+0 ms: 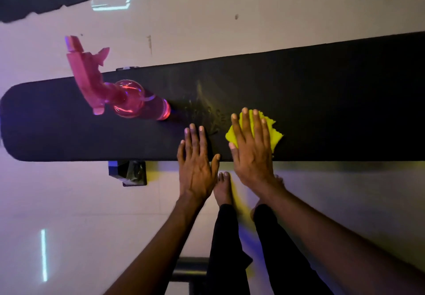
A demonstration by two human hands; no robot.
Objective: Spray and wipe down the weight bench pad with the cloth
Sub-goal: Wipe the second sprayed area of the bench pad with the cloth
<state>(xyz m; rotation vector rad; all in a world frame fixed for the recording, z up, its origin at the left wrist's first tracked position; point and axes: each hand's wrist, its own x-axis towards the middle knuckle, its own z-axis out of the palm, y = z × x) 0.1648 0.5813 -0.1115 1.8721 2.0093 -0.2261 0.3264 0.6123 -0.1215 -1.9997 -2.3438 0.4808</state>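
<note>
Bench pad [69, 131]: long, black, rounded at its left end, running across the view to the right edge. Its middle stretch shows wet streaks, so spraying of that part looks done.

Spray bottle [128, 99]: pink, translucent, standing upright on the left part of the pad with its trigger head leaning toward the camera. Neither hand touches it. Judged parked there to keep it in reach while both hands are occupied, and clear of the stretch being wiped.

Bench foot [127, 173]: dark bracket below the pad's near edge, on the pale floor [57, 202].

Left hand [197, 156]: empty, fingers spread flat, palm down over the pad's near edge just right of the bottle's base. It grasps nothing; likely a brace to steady the body or bench.

Right hand [251, 147]: flat, fingers extended, pressing the yellow cloth [274, 134] against the pad rather than gripping it. The cloth is bunched beneath the palm, its ragged edge showing past the fingers on the right. An open palm spreads pressure for wiping.

Bare feet [223, 189]: on the floor below the hands.

Pad right of the cloth: dry-looking, probably unwiped.
</note>
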